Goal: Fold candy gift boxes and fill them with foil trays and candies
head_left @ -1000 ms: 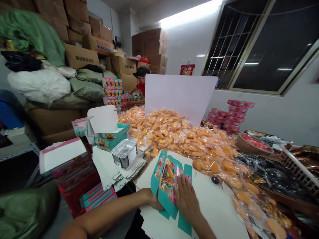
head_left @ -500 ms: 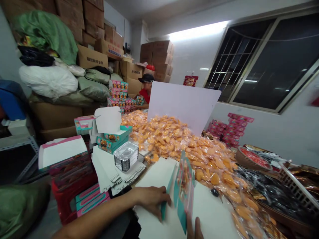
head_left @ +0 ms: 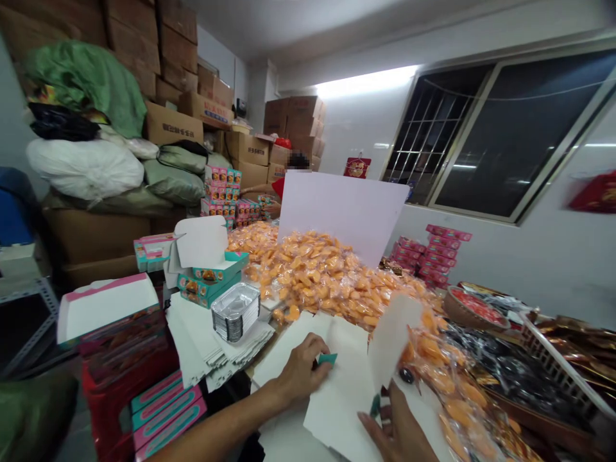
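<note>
Left hand [head_left: 301, 372] pinching a teal flap of the flat carton blank [head_left: 346, 385]; right hand [head_left: 399, 431] gripping the blank's near-right edge, lifting one white panel upright. The blank is lying white side up on the blank stack [head_left: 289, 340], near centre — folding looks barely begun, no box shape yet. Finished teal boxes [head_left: 212, 276] and foil trays [head_left: 235, 311] are sitting far left; the wrapped orange snack heap [head_left: 332, 276] is crowding the far and right edges — open room appears limited to the near patch under the hands. A person's red sleeve [head_left: 278, 187] is showing far behind the white board [head_left: 341, 212]
</note>
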The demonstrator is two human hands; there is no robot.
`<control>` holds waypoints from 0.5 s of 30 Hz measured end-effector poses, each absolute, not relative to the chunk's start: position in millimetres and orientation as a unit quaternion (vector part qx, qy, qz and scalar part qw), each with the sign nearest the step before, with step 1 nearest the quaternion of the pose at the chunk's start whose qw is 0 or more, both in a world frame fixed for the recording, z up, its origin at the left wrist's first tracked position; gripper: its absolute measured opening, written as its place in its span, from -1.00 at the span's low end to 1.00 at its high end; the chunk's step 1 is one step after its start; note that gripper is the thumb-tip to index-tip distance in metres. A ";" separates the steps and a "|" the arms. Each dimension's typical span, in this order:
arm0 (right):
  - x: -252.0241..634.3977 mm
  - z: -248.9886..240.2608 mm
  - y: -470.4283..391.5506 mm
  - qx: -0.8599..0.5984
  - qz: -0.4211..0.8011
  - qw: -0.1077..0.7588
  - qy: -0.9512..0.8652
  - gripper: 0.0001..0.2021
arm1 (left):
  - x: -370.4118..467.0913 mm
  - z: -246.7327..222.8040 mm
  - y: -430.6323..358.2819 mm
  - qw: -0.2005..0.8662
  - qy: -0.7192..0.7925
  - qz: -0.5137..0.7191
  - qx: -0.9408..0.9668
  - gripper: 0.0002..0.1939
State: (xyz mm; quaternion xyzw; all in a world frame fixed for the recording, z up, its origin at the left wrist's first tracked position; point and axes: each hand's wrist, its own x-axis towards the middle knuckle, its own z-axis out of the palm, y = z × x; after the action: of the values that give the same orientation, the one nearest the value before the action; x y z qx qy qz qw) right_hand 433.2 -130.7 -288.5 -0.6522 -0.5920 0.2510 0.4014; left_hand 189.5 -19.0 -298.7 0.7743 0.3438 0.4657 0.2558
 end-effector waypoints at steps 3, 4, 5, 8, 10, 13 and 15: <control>436.6 -270.4 -103.2 -0.667 0.244 0.344 -0.614 0.06 | 187.2 -284.6 -18.3 0.282 0.345 0.451 0.773 -0.88; 436.4 -264.6 -94.4 -0.683 0.239 0.311 -0.616 -0.03 | 183.6 -277.7 -19.5 0.291 0.346 0.439 0.777 -0.87; 435.6 -259.6 -86.6 -0.709 0.226 0.275 -0.609 -0.17 | 178.9 -270.3 -21.6 0.307 0.337 0.419 0.785 -0.82; 430.5 -252.2 -74.1 -0.796 0.150 0.195 -0.553 -0.54 | 162.6 -253.8 -32.4 0.386 0.259 0.309 0.830 -0.45; 425.2 -251.7 -77.9 -0.817 0.121 0.181 -0.534 -0.56 | 154.8 -254.6 -40.3 0.407 0.232 0.230 0.853 -0.11; 416.7 -250.0 -98.9 -0.784 0.138 0.194 -0.573 -0.55 | 152.1 -272.4 -45.4 0.337 0.289 0.231 0.866 -0.11; 414.3 -245.4 -117.3 -0.750 0.169 0.226 -0.598 -0.53 | 154.2 -285.2 -42.9 0.290 0.316 0.264 0.864 -0.47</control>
State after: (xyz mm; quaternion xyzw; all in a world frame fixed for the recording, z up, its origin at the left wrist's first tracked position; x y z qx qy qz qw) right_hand 414.3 -117.3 -245.4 -0.7504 -0.5978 0.1694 0.2256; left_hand 154.2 -42.9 -285.2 0.8643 0.3155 0.2638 0.2896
